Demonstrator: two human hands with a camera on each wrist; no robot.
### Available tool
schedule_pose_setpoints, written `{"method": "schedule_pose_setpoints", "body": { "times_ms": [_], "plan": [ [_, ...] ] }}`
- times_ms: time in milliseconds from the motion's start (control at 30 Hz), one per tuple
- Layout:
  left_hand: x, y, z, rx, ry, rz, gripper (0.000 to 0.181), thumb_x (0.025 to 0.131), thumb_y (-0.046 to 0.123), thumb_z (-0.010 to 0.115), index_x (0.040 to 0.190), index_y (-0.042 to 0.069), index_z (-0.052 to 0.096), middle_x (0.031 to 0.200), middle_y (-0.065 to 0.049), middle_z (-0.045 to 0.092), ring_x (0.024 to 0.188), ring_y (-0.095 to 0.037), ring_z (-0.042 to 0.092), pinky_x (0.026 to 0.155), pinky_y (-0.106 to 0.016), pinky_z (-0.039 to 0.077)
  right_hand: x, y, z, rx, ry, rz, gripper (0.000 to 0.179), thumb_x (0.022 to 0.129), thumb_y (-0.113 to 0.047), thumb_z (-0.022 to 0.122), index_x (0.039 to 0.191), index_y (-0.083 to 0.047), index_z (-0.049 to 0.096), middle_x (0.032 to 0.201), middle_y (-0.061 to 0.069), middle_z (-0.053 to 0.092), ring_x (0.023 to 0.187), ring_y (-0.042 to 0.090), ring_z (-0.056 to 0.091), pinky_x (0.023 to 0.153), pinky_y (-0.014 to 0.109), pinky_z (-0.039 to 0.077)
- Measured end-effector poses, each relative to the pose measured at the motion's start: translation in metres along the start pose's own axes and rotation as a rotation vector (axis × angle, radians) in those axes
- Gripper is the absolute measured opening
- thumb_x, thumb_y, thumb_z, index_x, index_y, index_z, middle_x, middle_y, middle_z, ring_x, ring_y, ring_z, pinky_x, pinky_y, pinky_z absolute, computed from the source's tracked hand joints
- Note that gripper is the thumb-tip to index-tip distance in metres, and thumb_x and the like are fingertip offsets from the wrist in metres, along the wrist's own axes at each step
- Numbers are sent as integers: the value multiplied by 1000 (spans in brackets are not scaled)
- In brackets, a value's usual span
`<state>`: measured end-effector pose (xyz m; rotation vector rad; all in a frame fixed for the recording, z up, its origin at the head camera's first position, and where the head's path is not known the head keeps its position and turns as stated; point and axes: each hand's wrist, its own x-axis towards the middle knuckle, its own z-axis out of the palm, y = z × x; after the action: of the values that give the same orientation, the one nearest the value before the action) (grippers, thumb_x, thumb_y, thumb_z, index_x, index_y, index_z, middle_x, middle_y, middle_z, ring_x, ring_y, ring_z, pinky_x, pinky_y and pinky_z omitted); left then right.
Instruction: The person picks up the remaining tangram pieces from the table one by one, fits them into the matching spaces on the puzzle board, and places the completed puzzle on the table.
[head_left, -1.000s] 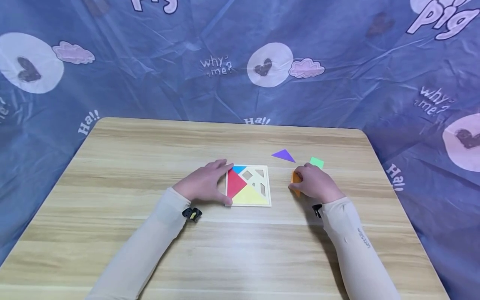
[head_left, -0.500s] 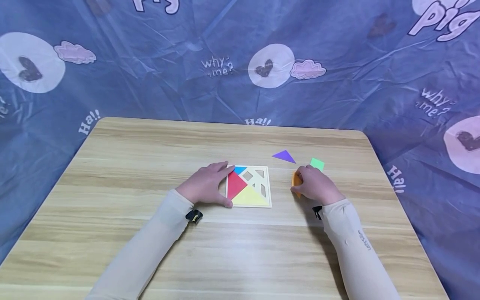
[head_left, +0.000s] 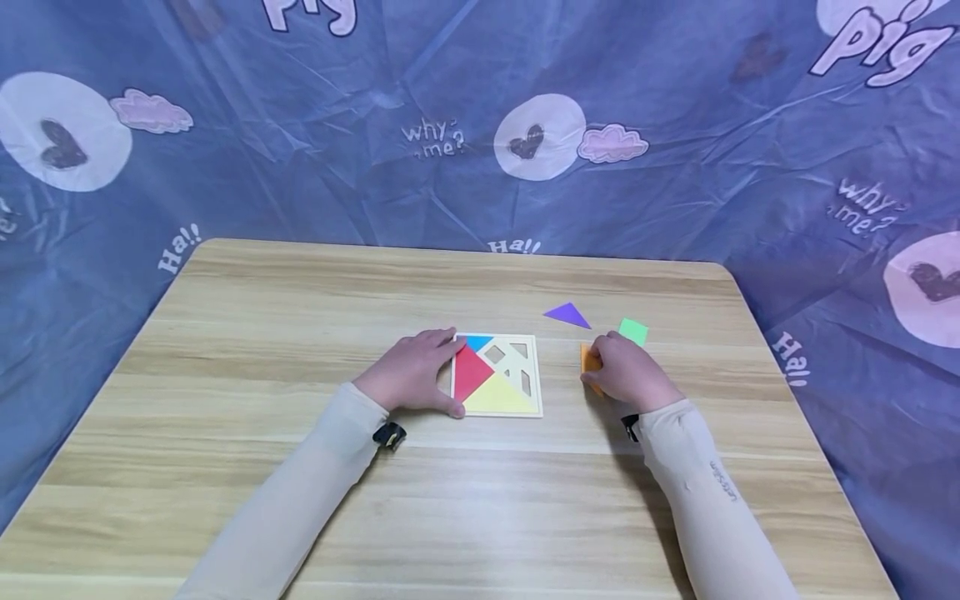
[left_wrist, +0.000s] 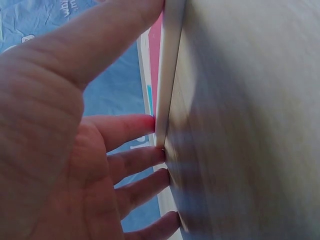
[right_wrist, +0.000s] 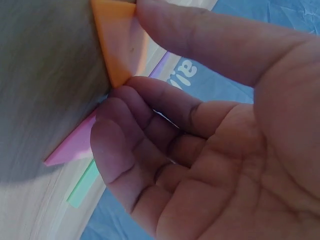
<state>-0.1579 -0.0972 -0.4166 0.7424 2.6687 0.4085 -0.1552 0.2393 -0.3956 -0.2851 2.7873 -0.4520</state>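
A square wooden tangram board (head_left: 534,357) lies mid-table, with a red piece (head_left: 471,372), a yellow triangle (head_left: 498,397) and a blue piece (head_left: 480,342) set in it. Several cut-outs at its right show bare. My left hand (head_left: 408,373) rests at the board's left side, thumb at the near corner, index finger at the far one, fingers fairly straight. To the right of the board my right hand (head_left: 630,372) pinches an orange tangram piece (right_wrist: 116,37) between thumb and index finger. Behind its curled fingers, the right wrist view shows a pink piece (right_wrist: 75,142), hidden in the head view.
A purple triangle (head_left: 567,315) lies on the table behind the right hand, and a green square (head_left: 634,331) just beyond its knuckles. The wooden table (head_left: 337,292) ends at a blue printed cloth (head_left: 337,167) along the back and sides.
The orange piece has turned slightly in my right hand's pinch, its near point now less visible. My left hand has stayed at the board, and the board's pieces are the same.
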Motion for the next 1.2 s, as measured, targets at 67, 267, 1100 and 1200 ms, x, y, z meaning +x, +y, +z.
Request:
{"method": "schedule_pose_setpoints", "body": {
  "times_ms": [67,267,1100,1200],
  "plan": [
    [0,0,0,0,-2,-4,115,74,67,83,163,14,34,169,-11,29,155,-32,26,123,-53,27,0,-1,0,-9,12,-8,32,90,-12,76,107,12,64,101,20,60,84,29,56,81,45,51],
    [0,1,-1,4,-3,2,115,74,67,83,163,13,34,169,-11,29,155,-33,27,123,-53,28,-1,-1,0,1,20,8,32,90,-12,75,108,12,63,100,20,60,84,29,56,81,45,51],
    [0,1,-1,-4,-7,3,115,74,66,83,163,13,33,169,-12,29,155,-34,26,123,-54,27,3,1,2,96,-8,94,35,91,-21,76,108,8,64,94,15,66,81,26,58,78,42,50],
    [0,1,-1,-7,-9,2,115,74,66,83,163,13,33,169,-12,29,155,-34,26,122,-54,27,4,2,2,116,12,95,29,92,-17,75,105,7,64,94,14,66,81,25,59,78,42,50]
  ]
}}
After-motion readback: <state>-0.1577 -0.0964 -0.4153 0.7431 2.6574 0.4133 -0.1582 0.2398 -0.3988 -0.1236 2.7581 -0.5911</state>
